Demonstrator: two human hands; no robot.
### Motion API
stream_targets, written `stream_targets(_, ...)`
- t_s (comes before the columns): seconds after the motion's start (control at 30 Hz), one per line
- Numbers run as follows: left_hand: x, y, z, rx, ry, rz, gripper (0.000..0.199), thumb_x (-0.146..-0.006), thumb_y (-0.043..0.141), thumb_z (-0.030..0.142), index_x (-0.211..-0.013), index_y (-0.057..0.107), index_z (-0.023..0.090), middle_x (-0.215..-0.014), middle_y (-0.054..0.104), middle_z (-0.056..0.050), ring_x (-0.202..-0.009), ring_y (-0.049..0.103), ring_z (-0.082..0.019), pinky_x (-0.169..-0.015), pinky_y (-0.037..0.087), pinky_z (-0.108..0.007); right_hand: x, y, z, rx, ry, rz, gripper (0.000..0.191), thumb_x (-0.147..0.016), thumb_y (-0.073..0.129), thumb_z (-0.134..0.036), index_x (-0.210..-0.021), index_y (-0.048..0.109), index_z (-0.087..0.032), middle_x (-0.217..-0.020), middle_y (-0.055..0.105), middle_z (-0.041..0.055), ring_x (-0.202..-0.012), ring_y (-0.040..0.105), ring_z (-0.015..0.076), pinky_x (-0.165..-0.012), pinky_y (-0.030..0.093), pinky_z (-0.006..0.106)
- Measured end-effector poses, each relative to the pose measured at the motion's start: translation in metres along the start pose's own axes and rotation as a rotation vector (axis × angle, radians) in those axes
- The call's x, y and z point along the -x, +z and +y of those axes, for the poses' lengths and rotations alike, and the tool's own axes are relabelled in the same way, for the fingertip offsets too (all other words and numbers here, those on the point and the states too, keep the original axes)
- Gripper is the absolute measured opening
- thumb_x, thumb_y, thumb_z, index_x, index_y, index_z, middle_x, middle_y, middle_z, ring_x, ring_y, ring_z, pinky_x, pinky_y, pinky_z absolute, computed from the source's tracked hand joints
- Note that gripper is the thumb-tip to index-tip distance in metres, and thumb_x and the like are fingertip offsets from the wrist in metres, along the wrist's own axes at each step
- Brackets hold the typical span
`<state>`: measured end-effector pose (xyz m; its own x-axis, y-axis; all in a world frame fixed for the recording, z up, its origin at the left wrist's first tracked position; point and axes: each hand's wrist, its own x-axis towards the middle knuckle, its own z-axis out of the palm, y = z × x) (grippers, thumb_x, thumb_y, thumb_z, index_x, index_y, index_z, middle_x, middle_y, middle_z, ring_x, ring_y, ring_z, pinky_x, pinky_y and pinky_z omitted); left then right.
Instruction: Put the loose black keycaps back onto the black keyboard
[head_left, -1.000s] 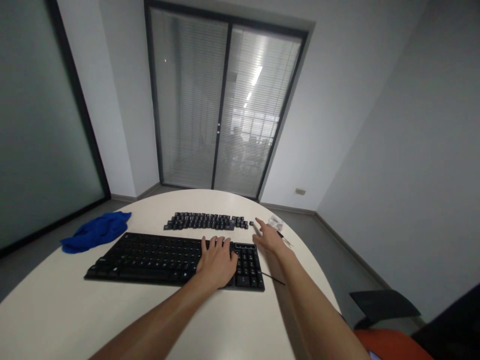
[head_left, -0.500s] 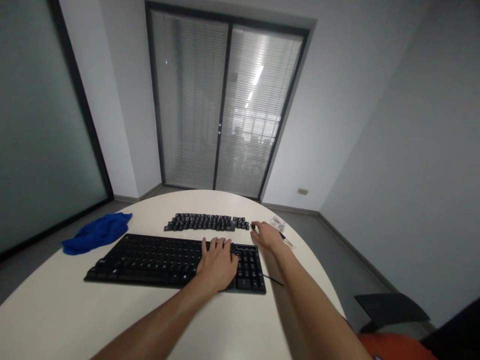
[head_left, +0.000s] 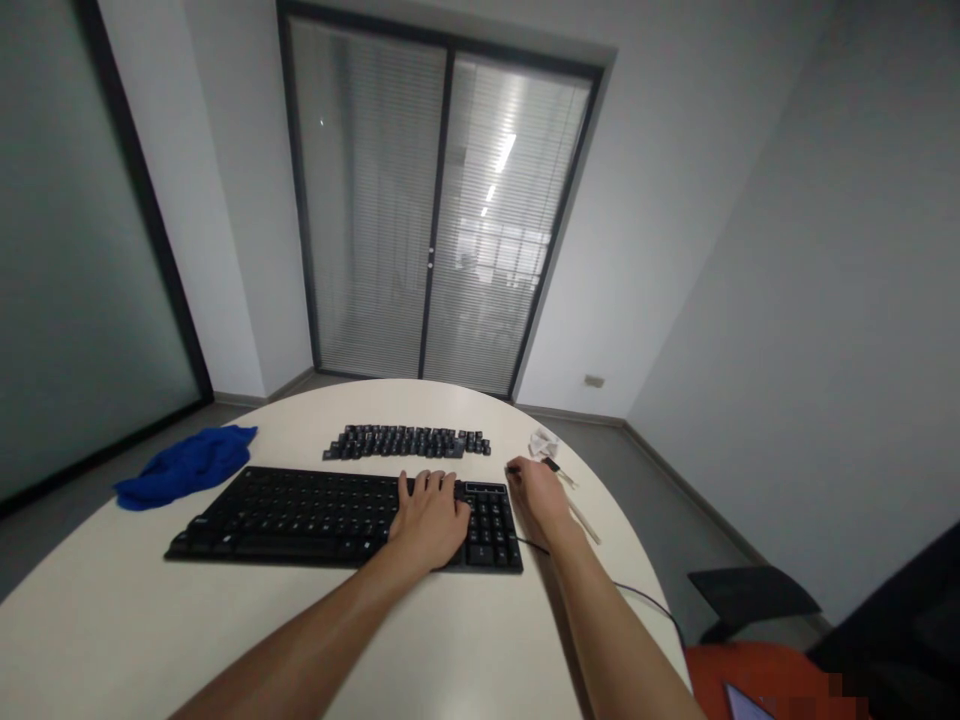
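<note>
A black keyboard (head_left: 300, 515) lies across the table in front of me. My left hand (head_left: 431, 518) rests flat on its right part, fingers stretched out over the keys. Just past the keyboard's upper right corner, my right hand (head_left: 538, 488) pinches a small dark keycap (head_left: 513, 470), mostly covered by the fingertips. Behind the keyboard, loose black keycaps (head_left: 397, 441) lie in rows on the tabletop, with a smaller group of keycaps (head_left: 475, 442) at their right end.
A blue cloth (head_left: 187, 467) lies crumpled at the left on the round white table (head_left: 247, 635). Crumpled white tissue (head_left: 543, 443), a small black-ended tool (head_left: 553, 467) and a pale stick (head_left: 585, 522) are near my right hand. A cable (head_left: 645, 597) runs off rightward.
My right hand has drawn back from the end of the keycap rows toward the keyboard's corner, keeping the small dark piece. My left hand stays on the keyboard. The view has shifted slightly.
</note>
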<state>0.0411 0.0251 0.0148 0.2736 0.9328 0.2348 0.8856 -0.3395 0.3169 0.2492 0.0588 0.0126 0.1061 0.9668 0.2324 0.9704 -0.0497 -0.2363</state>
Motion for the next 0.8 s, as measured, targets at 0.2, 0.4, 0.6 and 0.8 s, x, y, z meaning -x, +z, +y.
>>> stream_targets(0.2,-0.005,-0.005,-0.002,0.159,-0.060,-0.041,0.046,-0.090,0.039,0.026,-0.132,0.056,0.018,-0.140,0.059,-0.011,-0.135,0.046,-0.028,-0.121,0.013,-0.059,0.012,-0.018,0.003,-0.267,-0.010,0.122,0.029,-0.096,0.052,-0.032,-0.117,0.070,-0.022,-0.109,0.075,0.0085,-0.094,0.069,0.0233,-0.083,0.051,0.034)
stream_targets(0.4,-0.011,-0.004,-0.008,0.295,-0.124,-0.037,0.040,-0.092,0.038,0.024,-0.128,0.056,0.021,-0.137,0.062,-0.009,-0.135,0.048,-0.023,-0.122,0.011,-0.054,0.020,-0.022,-0.014,-0.589,-0.367,0.078,0.025,-0.093,0.059,-0.033,-0.112,0.073,-0.023,-0.112,0.072,0.0077,-0.105,0.063,0.0227,-0.096,0.047,0.037)
stream_targets(0.6,-0.013,0.000,-0.014,0.323,-0.108,-0.016,0.037,-0.093,0.036,0.019,-0.123,0.059,0.023,-0.130,0.066,-0.006,-0.130,0.052,-0.022,-0.121,0.012,-0.054,0.025,-0.014,-0.027,-0.614,-0.400,-0.053,0.019,-0.090,0.065,-0.032,-0.102,0.075,-0.022,-0.105,0.074,0.0063,-0.109,0.060,0.0244,-0.101,0.043,0.039)
stream_targets(0.8,-0.014,0.002,-0.014,0.320,-0.108,-0.009,0.033,-0.095,0.038,0.022,-0.120,0.061,0.024,-0.128,0.068,-0.005,-0.129,0.053,-0.021,-0.121,0.013,-0.053,0.024,-0.013,-0.028,-0.629,-0.407,-0.091,0.016,-0.089,0.066,-0.030,-0.100,0.076,-0.023,-0.104,0.074,0.0051,-0.104,0.063,0.0237,-0.099,0.044,0.039)
